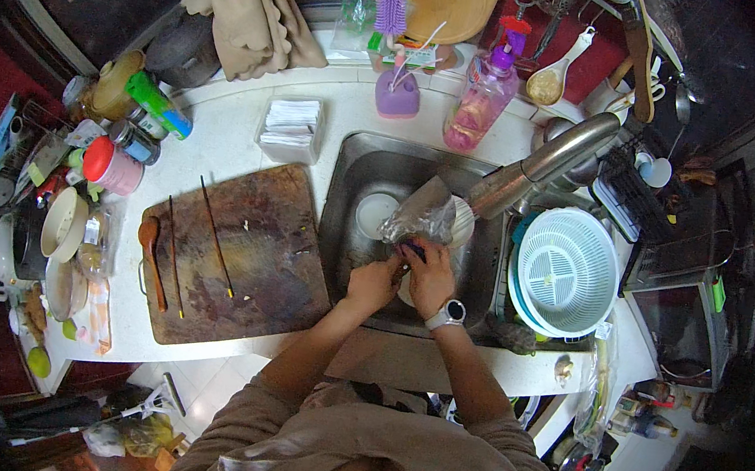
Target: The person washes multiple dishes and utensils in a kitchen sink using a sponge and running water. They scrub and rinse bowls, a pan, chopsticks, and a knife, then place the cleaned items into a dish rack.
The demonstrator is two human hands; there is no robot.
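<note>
Both hands are close together over a stainless steel sink (350,164). My left hand (374,282) and my right hand (430,275) hold a small dark purple thing (411,247) between their fingers; what it is cannot be told. Just beyond the fingertips is a crumpled clear plastic bag (427,212), which partly hides a white ribbed bowl (462,222). A small white bowl (376,215) lies in the sink to the left. The metal faucet (530,162) reaches over the sink from the upper right.
Left of the sink, a worn wooden cutting board (258,250) bears chopsticks (215,236) and a wooden spoon (152,263). A white colander (567,273) stands right of the sink. Behind are a box of white packets (290,128), a purple brush holder (397,93) and a pink soap bottle (481,101).
</note>
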